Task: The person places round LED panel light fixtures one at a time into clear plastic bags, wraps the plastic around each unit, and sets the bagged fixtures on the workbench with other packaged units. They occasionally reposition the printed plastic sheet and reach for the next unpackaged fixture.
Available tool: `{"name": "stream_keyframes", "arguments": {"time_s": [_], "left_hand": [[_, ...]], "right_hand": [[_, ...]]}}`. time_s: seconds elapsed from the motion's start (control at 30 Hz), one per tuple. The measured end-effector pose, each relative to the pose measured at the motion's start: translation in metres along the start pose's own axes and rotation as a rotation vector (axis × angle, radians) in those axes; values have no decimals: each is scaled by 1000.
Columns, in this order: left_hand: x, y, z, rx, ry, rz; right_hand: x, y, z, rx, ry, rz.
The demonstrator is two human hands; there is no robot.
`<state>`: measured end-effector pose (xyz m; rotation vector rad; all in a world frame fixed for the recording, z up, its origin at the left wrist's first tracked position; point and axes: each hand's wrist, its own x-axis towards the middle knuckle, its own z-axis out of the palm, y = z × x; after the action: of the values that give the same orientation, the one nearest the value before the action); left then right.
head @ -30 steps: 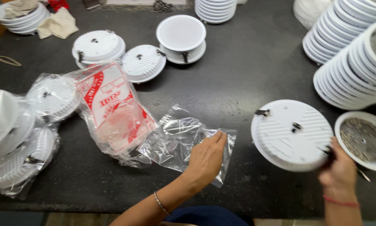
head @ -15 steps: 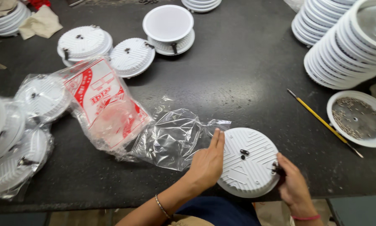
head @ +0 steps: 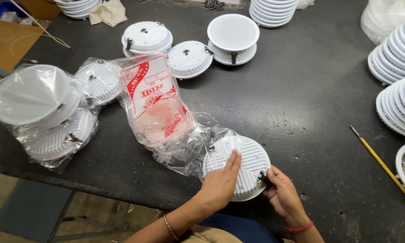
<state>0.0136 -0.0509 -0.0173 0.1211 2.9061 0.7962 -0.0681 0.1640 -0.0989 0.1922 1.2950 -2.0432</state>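
Dark grey, scuffed counter (head: 310, 103), front edge close to the body, pale floor with scraps below it at lower left. White ribbed round lamp housing (head: 245, 164) lying ribbed side up at the near edge, partly slid into a clear plastic bag (head: 189, 150). Left hand (head: 220, 182) flat on the housing's near-left face, fingers together and stretched out, pressing rather than gripping. Right hand (head: 281, 193) at the housing's right rim, grip clamped on the small metal spring clip (head: 262, 175) there.

Left of the left hand, touching the clear bag: a packet of bags with a red and white printed label (head: 155, 96). Further left, bagged housings (head: 45, 114) in a heap, each in its own clear wrap. Beyond the hands, well apart: unbagged housings (head: 189, 58), one stack topped by a smooth white dish face (head: 233, 32). Right of the right hand: a yellow pencil-like stick (head: 382, 164) lying aslant, then the rim of a white dish (head: 402, 173) holding small metal pieces, too small to tell apart. Far right: leaning rows of white rings (head: 398, 76). Far left corner: cream cloth (head: 108, 12), brown cardboard (head: 9, 42).
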Motion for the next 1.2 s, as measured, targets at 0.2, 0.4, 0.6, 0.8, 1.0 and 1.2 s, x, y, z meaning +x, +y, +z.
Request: {"name": "stream_keyframes", "arguments": {"time_s": [0.2,0.4,0.6,0.8,1.0,1.2], "left_hand": [[9,13,1,-95,-56,181],[40,53,12,-151,-57,423],[58,77,21,18,-104,435],[51,68,10,-26,-128,518],[35,45,-16,-74,-108,375],[28,45,-37,-169,-33,425]], "right_hand": [[-10,4,-36,15,146,-38],[-79,-37,-92,-49,388,-136],[-100,-30,-98,-55,434,-262],[-63,-7,-85,70,331,-213],[-42,-13,-38,34,328,-272],[-24,-19,4,-10,258,-250]]}}
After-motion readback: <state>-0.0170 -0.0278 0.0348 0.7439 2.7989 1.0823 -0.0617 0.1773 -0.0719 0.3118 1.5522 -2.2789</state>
